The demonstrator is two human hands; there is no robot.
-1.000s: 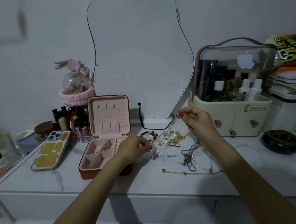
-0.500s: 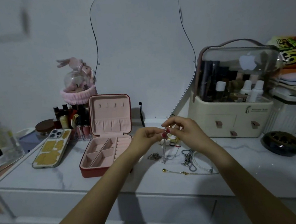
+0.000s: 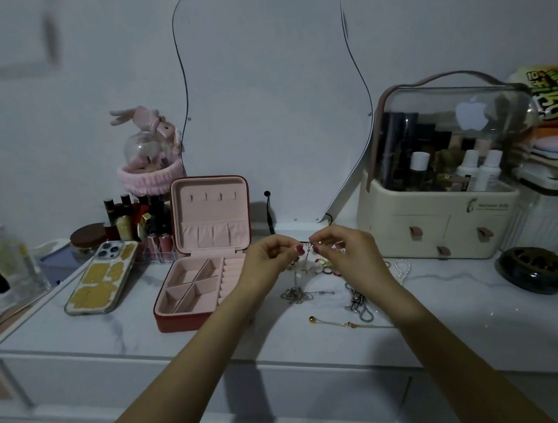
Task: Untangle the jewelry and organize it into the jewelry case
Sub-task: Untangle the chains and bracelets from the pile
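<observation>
a thin silver chain (image 3: 301, 279) hangs from between the two hands, its top end pinched just above the surface and its lower end bunched in a small heap on the marble. the left hand (image 3: 269, 260) pinches it with thumb and forefinger curled in, and the right hand (image 3: 345, 251) pinches it the same way, fingertips of both nearly touching. under and behind the hands lies a tangle of rings and beads (image 3: 325, 268), partly hidden. toward the front edge lie a dark beaded chain (image 3: 357, 301) and a gold chain (image 3: 346, 323) with a small ball end; a pearl strand (image 3: 403, 269) lies to the right, near the cream cosmetics box (image 3: 441, 225) at the back right. the jewelry case (image 3: 202, 281) stands open just left of the left hand, lid upright, pink compartments bare. a phone (image 3: 104, 281) lies face down further left, and a dark round dish (image 3: 533, 269) sits near the right edge.
</observation>
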